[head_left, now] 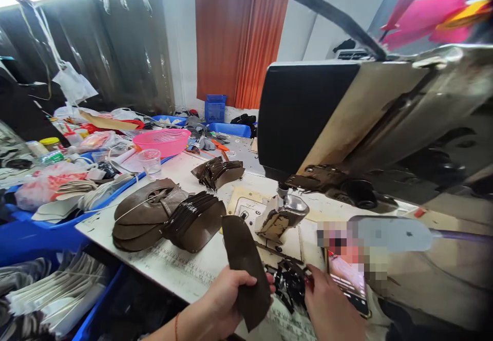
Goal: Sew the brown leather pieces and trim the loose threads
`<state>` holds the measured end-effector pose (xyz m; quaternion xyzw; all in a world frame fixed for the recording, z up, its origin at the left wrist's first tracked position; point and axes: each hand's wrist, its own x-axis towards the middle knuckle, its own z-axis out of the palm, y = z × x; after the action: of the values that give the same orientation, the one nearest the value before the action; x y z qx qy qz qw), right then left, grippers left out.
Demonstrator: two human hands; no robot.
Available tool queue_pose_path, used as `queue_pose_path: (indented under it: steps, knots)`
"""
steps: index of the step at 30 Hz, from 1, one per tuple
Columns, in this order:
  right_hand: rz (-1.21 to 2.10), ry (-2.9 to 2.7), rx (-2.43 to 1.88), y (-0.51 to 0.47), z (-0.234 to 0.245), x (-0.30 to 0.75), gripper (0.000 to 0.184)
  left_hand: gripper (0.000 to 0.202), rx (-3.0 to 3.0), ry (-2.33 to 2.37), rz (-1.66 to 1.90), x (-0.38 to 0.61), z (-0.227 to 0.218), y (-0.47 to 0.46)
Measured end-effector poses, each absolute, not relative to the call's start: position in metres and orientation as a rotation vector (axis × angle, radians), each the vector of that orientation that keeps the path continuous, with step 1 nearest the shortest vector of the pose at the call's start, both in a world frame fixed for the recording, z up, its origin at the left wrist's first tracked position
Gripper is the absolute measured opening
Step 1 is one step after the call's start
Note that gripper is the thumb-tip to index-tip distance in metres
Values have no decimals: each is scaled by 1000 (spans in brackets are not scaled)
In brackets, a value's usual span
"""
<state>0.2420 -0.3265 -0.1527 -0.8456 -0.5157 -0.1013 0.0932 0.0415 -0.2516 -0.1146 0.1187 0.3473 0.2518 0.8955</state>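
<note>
My left hand (227, 300) grips a flat, dark brown leather-like shoe piece (246, 269), thumb on its face and fingertips round its far edge. My right hand (333, 300) is at a heap of small shiny black pieces (288, 282), its fingers curled in. Something small and dark red shows at those fingertips, too little to name. Beyond the left hand lie a fanned stack of brown pieces (204, 223), a pile of larger brown pieces (140, 218) and another small stack (219, 171). The sewing machine's post (283, 212) rises just past the held piece.
The sewing machine head (308, 120) overhangs the right side. A lit phone (348, 279) lies beside my right hand. A clear plastic cup (150, 162) and a pink basin (164, 141) stand at the back left. Blue bins with pale cut pieces (57, 295) flank the table's left edge.
</note>
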Motion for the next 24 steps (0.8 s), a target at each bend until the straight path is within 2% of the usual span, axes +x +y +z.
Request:
queue_pose_path:
  steps: [5, 10, 14, 17, 21, 24]
  knots:
    - [110, -1377, -2689, -321, -148, 240, 36, 25, 323, 697, 550, 43, -116, -250]
    - [215, -1434, -2686, -319, -154, 236, 41, 28, 263, 724, 565, 41, -114, -249]
    - [73, -1456, -2595, -321, -163, 238, 39, 34, 172, 658, 547, 39, -117, -246]
    - [-196, -1447, -2490, -325, -163, 240, 33, 42, 218, 631, 565, 37, -119, -245]
    - [-633, -1556, -2043, -332, -152, 233, 26, 44, 355, 637, 606, 39, -118, -248]
    - [-621, -1686, -1726, -336, -145, 218, 32, 41, 431, 673, 658, 44, -111, -253]
